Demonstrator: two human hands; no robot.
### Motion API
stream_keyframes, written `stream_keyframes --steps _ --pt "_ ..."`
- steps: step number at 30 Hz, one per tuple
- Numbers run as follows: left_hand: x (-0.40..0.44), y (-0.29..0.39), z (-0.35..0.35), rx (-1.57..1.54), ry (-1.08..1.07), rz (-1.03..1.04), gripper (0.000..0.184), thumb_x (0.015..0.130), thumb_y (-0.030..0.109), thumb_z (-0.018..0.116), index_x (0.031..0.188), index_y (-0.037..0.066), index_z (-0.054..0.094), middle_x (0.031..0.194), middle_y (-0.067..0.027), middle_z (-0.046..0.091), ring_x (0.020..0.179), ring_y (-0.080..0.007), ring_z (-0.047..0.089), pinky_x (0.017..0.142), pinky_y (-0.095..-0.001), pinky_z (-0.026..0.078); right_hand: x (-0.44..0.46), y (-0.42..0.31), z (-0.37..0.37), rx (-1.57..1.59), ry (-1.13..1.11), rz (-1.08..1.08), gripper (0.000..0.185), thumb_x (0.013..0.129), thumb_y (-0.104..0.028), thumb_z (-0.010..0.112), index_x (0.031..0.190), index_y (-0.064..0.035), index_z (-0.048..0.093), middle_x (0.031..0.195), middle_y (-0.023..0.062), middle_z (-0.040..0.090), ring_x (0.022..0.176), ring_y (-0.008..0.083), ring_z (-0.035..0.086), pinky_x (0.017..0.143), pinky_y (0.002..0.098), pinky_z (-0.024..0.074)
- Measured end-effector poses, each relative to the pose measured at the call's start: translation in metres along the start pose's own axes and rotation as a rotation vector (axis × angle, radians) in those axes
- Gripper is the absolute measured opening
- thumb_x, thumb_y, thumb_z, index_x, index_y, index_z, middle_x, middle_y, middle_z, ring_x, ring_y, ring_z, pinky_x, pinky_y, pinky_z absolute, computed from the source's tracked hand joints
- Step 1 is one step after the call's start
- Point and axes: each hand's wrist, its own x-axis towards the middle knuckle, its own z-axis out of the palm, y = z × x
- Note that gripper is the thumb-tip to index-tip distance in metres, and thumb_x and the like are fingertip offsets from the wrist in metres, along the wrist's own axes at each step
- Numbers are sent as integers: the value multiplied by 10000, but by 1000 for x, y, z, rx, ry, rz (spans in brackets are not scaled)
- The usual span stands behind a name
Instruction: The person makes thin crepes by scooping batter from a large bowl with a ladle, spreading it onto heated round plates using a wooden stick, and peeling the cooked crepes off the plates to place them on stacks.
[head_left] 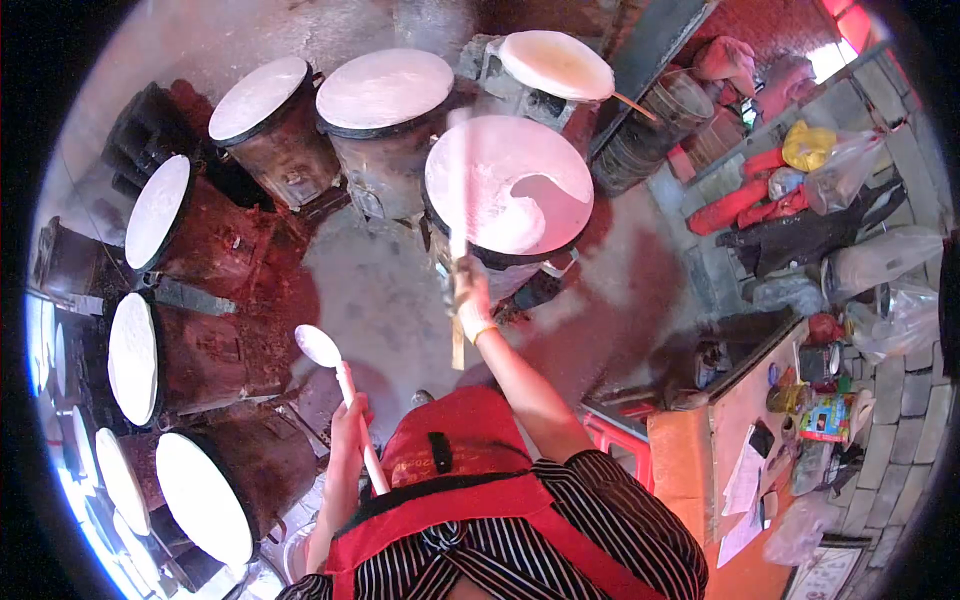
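My right hand is closed around a long wooden stick, which is partly blurred and reaches up over the nearest round drum-like vessel. That vessel's pale top shows a white swirl beside a smooth pinkish patch. My left hand is wrapped round the handle of a long white ladle, whose bowl points up and away from me over the grey floor. The ladle is to the left of my red apron.
Several more drums with white tops stand in an arc behind and to the left, one just behind the nearest vessel. A stick rests on the back drum. At right are a cluttered table, bags and red cloth.
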Motion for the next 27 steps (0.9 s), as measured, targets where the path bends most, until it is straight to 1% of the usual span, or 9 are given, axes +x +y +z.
stream_keyframes --steps 2,6,8,13,14,16,20,24,27 --pt "0 2 17 -4 -12 8 247 935 299 632 1038 78 597 868 33 526 768 -90 506 729 -250 445 -40 -36 0 -423 100 34 225 967 -408 545 1051 -201 569 630 -38 523 450 110 481 372 285 371" --pt "8 -8 44 31 23 38 274 929 329 633 1014 71 596 833 37 499 753 -93 490 716 -254 434 -56 -75 -122 63 211 458 191 1009 -357 494 1169 -266 543 676 -40 521 437 105 455 364 268 358" --pt "10 -11 56 80 0 13 266 927 329 634 1001 76 596 817 39 494 746 -93 480 700 -253 423 -70 -114 -141 -50 176 221 203 998 -393 514 1126 -236 533 666 -29 520 417 112 444 344 268 336" --pt "1 -4 111 140 -1 1 241 919 330 640 950 97 587 780 50 477 723 -88 456 664 -250 399 -38 -133 -110 -37 243 175 287 967 -470 519 969 -185 551 667 -14 530 448 121 442 392 259 326" --pt "3 -3 122 139 3 -13 254 920 329 638 974 85 594 797 45 486 740 -88 465 676 -253 409 -25 -117 -136 196 -63 447 241 973 -392 554 1022 -157 562 698 -14 540 465 118 454 396 258 343" --pt "0 -1 145 94 22 30 232 923 306 637 978 85 595 808 47 485 752 -86 475 694 -262 426 -32 -91 -172 -116 -37 374 311 934 -296 652 1226 -212 583 700 -8 579 476 122 499 348 272 358" --pt "-1 -7 180 66 80 60 201 922 275 639 980 89 586 810 43 492 750 -90 495 686 -278 450 -24 -174 -269 343 12 735 339 959 -294 612 1269 -157 592 703 -1 574 461 138 466 373 285 376" --pt "-17 4 212 24 110 24 171 927 236 643 973 94 560 790 29 506 692 -94 503 616 -272 462 32 -222 -268 -410 136 201 172 1019 -338 450 1084 -230 567 600 -33 472 408 95 398 349 266 309" --pt "-23 3 231 -54 99 61 143 940 202 631 983 97 543 751 22 500 602 -91 478 525 -241 427 71 -214 -228 -212 156 44 129 1019 -283 471 1047 -240 589 606 -59 460 403 70 388 350 245 298"
